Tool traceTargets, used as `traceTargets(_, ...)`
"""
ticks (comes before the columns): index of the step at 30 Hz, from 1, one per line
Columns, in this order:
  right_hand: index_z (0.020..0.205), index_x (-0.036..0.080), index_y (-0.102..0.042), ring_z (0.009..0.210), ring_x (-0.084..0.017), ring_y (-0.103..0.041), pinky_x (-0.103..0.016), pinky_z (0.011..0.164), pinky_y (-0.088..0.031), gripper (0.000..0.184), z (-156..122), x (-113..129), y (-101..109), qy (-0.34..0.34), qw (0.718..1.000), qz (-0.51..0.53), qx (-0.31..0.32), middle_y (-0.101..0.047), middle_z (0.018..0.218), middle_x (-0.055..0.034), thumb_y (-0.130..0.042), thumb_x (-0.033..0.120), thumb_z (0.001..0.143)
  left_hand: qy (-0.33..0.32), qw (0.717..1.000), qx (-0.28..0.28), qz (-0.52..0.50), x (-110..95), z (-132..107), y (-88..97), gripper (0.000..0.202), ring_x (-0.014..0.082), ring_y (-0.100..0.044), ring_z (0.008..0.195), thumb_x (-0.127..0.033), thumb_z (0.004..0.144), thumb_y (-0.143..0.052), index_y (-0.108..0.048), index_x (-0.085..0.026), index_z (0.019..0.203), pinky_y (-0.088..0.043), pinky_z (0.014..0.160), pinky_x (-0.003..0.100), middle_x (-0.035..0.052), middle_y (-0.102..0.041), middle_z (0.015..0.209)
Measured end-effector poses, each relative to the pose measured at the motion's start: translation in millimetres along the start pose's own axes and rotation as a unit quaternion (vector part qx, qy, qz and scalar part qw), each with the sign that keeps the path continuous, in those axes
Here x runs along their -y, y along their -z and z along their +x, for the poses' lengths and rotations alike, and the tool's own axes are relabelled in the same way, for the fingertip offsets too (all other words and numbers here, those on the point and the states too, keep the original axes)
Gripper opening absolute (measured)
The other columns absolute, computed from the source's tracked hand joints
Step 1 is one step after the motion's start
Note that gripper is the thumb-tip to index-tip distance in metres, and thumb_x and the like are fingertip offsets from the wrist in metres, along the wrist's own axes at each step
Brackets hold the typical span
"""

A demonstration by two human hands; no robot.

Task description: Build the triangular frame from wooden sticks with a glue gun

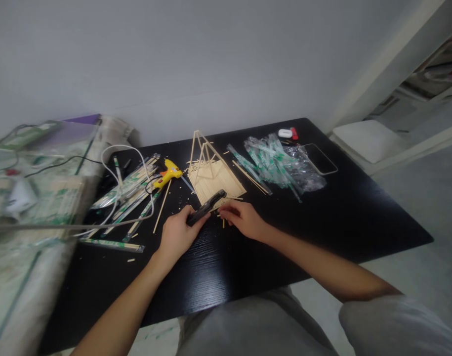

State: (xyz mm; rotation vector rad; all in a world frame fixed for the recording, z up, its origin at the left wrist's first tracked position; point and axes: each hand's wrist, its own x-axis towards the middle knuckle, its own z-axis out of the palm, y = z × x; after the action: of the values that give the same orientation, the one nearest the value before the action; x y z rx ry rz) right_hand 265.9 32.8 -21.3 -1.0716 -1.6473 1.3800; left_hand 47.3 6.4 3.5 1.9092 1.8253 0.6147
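My left hand (177,232) is wrapped round a long black hand tool (208,206), perhaps a cutter or pliers; its exact kind is not clear. The tool points up and to the right, over the near edge of a flat base of wooden sticks (224,180). Close beside its tip, my right hand (244,217) has thumb and fingers pinched together on a thin wooden stick (215,212), partly hidden by the fingers. On the base's far left part stands a peaked frame of sticks (203,151).
A yellow glue gun (169,174) lies left of the base, near a white cable (152,198) and wrapped chopsticks (135,185). Empty wrappers (272,160), a phone (320,159) and a white case (285,133) are on the right. Stick offcuts dot the black table (285,237).
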Motion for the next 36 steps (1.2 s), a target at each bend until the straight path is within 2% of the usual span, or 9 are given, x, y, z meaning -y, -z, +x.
traceTargets(2,0.113,0.016,-0.066,0.065,-0.014,-0.065,-0.026,0.062,-0.050,0.028,2,-5,0,-0.003,0.999,0.047,0.004,-0.073,0.085,-0.0040,-0.066,0.034,0.091,-0.007,1.000,-0.003,0.000,1,0,0.3,0.040,0.0140,-0.050,0.051,-0.058,0.088,-0.059,-0.053,-0.022,0.072,-0.031,0.054,0.025,-0.0045,-0.051,0.057)
traceTargets(4,0.121,0.016,-0.061,0.070,-0.015,-0.068,-0.027,0.062,-0.052,0.036,3,-7,0,-0.013,0.996,0.092,0.004,-0.077,0.093,-0.0073,-0.067,0.033,0.090,-0.015,1.000,-0.008,0.012,2,0,1.5,0.038,0.0145,-0.052,0.052,-0.056,0.089,-0.059,-0.055,-0.022,0.075,-0.033,0.055,0.025,-0.0040,-0.053,0.058)
traceTargets(6,0.116,0.016,-0.061,0.071,-0.016,-0.068,-0.026,0.059,-0.051,0.034,5,-8,1,-0.029,0.992,0.125,-0.006,-0.078,0.094,-0.0089,-0.069,0.034,0.088,-0.023,0.999,-0.015,0.037,2,0,3.4,0.034,0.0154,-0.055,0.055,-0.053,0.090,-0.060,-0.056,-0.022,0.077,-0.034,0.056,0.026,-0.0028,-0.057,0.062)
traceTargets(8,0.102,0.016,-0.062,0.070,-0.016,-0.069,-0.025,0.057,-0.050,0.029,5,-6,2,-0.044,0.987,0.151,-0.015,-0.078,0.092,-0.0095,-0.073,0.038,0.086,-0.035,0.996,-0.027,0.073,3,-1,5.3,0.030,0.0173,-0.061,0.062,-0.050,0.090,-0.061,-0.058,-0.021,0.081,-0.037,0.058,0.026,-0.0003,-0.064,0.070)
traceTargets(11,0.090,0.016,-0.063,0.070,-0.016,-0.069,-0.024,0.055,-0.050,0.032,5,-1,3,-0.052,0.983,0.176,-0.018,-0.077,0.089,-0.0085,-0.077,0.043,0.082,-0.054,0.990,-0.040,0.125,3,-2,7.1,0.026,0.0211,-0.067,0.074,-0.046,0.090,-0.062,-0.061,-0.021,0.089,-0.041,0.063,0.028,0.0033,-0.069,0.083)
traceTargets(17,0.088,0.016,-0.069,0.067,-0.015,-0.066,-0.028,0.062,-0.054,0.034,3,11,5,-0.022,0.987,0.160,-0.006,-0.073,0.082,-0.0044,-0.076,0.049,0.082,-0.087,0.981,-0.043,0.170,2,-4,5.9,0.024,0.0250,-0.068,0.085,-0.044,0.093,-0.061,-0.063,-0.020,0.098,-0.047,0.068,0.031,0.0067,-0.070,0.093)
traceTargets(22,0.086,0.016,-0.069,0.064,-0.014,-0.063,-0.028,0.062,-0.054,0.035,2,13,4,-0.008,0.990,0.143,-0.005,-0.071,0.078,-0.0033,-0.075,0.050,0.083,-0.106,0.981,-0.036,0.157,2,-5,2.8,0.024,0.0249,-0.068,0.087,-0.043,0.094,-0.060,-0.062,-0.020,0.101,-0.048,0.072,0.033,0.0064,-0.069,0.094)
traceTargets(36,0.087,0.016,-0.073,0.067,-0.014,-0.065,-0.027,0.062,-0.054,0.034,0,16,3,-0.017,0.987,0.161,-0.010,-0.073,0.081,-0.0046,-0.075,0.050,0.082,-0.094,0.986,-0.017,0.137,2,-6,2.0,0.026,0.0240,-0.068,0.087,-0.046,0.095,-0.057,-0.061,-0.020,0.098,-0.048,0.072,0.032,0.0060,-0.069,0.093)
